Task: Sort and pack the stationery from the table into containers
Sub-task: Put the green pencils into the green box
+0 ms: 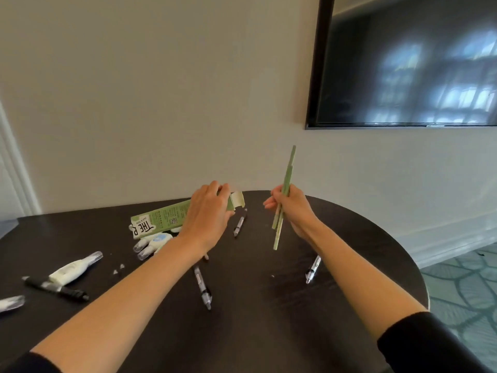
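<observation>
Stationery is spread over the dark table [269,332]. At the lower left of the frame lie a black marker [56,288] and, touching it, a white correction tape [75,266]. One more white item is cut by the left edge, and I cannot name it.

Toward the centre, a green cardboard box [161,219] lies partly over two more correction tapes [153,242]. The left hand [207,214] grips this box near its open end, and the flap [238,201] stands out to the right. I think this keeps the mouth steady and turned toward the other hand. Just below the flap lies a clear pen [240,223], and another pen [203,289] lies lower, close under the left forearm.

Right of centre, the right hand [290,208] has its fingers curled around a small bundle of green pencils [285,195]. They are nearly upright in the air, apart from the box, probably gathered so that they slide in together. A third pen [313,269] lies just beside the right forearm. A dark screen [403,63] hangs at the upper right. I cannot see whether the box already holds anything.
</observation>
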`<state>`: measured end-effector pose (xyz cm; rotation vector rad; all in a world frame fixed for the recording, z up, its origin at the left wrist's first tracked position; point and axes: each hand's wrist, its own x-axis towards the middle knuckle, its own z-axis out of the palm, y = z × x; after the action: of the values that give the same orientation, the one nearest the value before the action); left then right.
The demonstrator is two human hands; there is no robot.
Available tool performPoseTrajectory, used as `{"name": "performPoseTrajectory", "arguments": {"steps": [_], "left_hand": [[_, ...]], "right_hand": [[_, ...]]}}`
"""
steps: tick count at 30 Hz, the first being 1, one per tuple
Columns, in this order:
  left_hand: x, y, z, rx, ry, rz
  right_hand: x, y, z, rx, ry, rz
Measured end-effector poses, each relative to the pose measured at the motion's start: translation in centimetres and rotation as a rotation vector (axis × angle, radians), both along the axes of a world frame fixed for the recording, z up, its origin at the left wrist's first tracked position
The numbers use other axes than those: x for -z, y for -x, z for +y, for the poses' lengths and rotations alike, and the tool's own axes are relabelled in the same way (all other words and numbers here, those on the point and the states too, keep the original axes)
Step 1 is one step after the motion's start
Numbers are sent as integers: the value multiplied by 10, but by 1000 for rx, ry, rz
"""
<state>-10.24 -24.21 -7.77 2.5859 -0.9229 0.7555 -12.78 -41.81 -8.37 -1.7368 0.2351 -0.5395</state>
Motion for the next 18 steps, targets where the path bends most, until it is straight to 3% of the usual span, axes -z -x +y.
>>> {"name": "performPoseTrajectory", "arguments": {"steps": [6,13,18], "left_hand": [[-1,-2,104,-186,95,12],[29,-8,196,-256,194,85],[51,-13,218,-197,334,57]], "right_hand": [[14,-19,118,-168,-226,-96],[46,-39,220,-187,-73,-149],[77,-47,232,-207,79,-12]]}}
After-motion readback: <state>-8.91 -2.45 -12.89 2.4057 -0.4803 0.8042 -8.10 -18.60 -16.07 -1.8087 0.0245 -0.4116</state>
